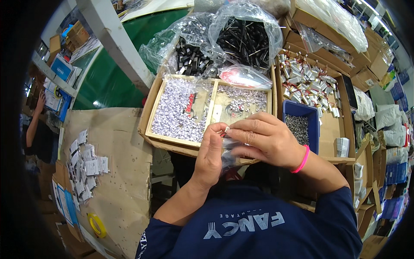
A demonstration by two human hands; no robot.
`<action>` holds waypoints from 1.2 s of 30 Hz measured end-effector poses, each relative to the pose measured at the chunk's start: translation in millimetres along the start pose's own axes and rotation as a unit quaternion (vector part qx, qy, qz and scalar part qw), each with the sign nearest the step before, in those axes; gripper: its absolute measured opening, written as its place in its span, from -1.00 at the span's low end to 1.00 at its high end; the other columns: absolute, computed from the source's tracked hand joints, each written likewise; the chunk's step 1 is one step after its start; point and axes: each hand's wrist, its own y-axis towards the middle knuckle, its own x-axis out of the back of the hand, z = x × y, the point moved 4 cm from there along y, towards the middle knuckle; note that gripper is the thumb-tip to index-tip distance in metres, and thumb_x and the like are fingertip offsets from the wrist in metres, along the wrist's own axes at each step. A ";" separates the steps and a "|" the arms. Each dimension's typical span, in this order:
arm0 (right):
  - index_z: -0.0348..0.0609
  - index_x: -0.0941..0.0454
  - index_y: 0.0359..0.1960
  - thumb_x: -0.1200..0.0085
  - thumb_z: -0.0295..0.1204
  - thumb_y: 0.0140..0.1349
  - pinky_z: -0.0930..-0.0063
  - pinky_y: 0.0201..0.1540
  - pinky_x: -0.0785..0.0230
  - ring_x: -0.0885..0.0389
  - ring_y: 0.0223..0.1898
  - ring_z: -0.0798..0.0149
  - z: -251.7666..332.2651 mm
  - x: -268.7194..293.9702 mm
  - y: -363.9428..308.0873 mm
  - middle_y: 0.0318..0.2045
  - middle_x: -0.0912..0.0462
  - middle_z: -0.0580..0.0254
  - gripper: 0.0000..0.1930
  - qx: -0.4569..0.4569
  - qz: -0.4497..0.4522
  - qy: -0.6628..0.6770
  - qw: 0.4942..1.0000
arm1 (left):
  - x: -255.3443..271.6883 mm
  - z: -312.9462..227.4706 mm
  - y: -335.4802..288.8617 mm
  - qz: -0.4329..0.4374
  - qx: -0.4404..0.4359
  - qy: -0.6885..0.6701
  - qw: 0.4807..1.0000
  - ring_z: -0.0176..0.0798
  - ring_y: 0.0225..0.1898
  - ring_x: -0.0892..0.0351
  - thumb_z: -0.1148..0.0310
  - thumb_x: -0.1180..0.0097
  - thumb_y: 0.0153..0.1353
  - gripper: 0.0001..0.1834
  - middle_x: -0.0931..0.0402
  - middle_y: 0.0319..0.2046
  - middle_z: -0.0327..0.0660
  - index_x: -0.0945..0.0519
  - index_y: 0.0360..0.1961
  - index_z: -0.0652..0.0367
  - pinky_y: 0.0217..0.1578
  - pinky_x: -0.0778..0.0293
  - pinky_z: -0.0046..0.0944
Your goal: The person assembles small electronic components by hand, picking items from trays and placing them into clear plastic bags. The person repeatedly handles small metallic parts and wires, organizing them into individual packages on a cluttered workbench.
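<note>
Head view: left hand (210, 159) pinches a clear bag (227, 158) at the wooden tray (172, 138); right hand (268, 139) touches it (too blurred to tell whether gripping). Probably light, limp, slippery: hold its rim.

White lettering (246, 225) on navy shirt (276, 246) and sleeve (154, 238); red print (190, 103) inside tray (174, 140); pale lettering (63, 71) on blue box (60, 64).

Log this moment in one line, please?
left hand, right hand: together at small white piece | beyond: wooden tray | right: blue bin
</note>
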 end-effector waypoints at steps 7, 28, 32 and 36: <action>-0.10 -0.65 -0.33 -0.28 -0.45 -0.06 0.39 -0.18 -0.40 -0.53 -0.24 0.20 -1.1 18.4 9.3 -0.35 -0.62 0.30 -0.80 -0.006 -0.026 0.003 1.000 | -6.8 -3.5 -0.3 0.111 0.005 -0.054 0.992 -0.31 -0.04 -0.44 0.34 -0.13 0.25 -0.46 -0.36 -0.05 -0.14 -0.17 0.15 0.18 -0.02 -0.42 -0.32; -0.13 -0.64 -0.35 -0.07 -0.48 0.09 0.32 -0.23 -0.46 -0.59 -0.30 0.14 -157.1 15.1 60.1 -0.37 -0.59 0.16 -0.88 -0.136 0.031 -0.203 0.969 | 24.0 -6.5 -9.1 0.004 0.106 -0.059 0.993 -0.12 -0.39 -0.63 0.36 0.13 0.37 -0.64 -0.53 -0.23 0.10 -0.30 0.11 0.33 -0.75 -0.40 -0.43; -0.09 -0.59 -0.48 -0.02 -0.50 0.02 0.32 -0.23 -0.47 -0.54 -0.24 0.15 -199.6 1.4 59.8 -0.35 -0.48 0.22 -0.91 -0.094 0.092 -0.352 0.927 | 34.9 -14.5 -11.6 -0.021 0.096 -0.046 0.994 -0.13 -0.41 -0.63 0.34 0.10 0.36 -0.68 -0.54 -0.24 0.08 -0.36 0.03 0.34 -0.76 -0.40 -0.41; -0.04 -0.58 -0.51 -0.01 -0.46 0.02 0.37 -0.28 -0.47 -0.52 -0.24 0.24 -202.3 3.0 59.6 -0.38 -0.46 0.31 -0.91 -0.066 0.107 -0.367 0.922 | 48.4 -22.1 -12.4 -0.059 0.086 -0.052 0.993 -0.20 -0.40 -0.63 0.32 0.09 0.36 -0.69 -0.54 -0.22 0.05 -0.39 0.00 0.33 -0.73 -0.40 -0.44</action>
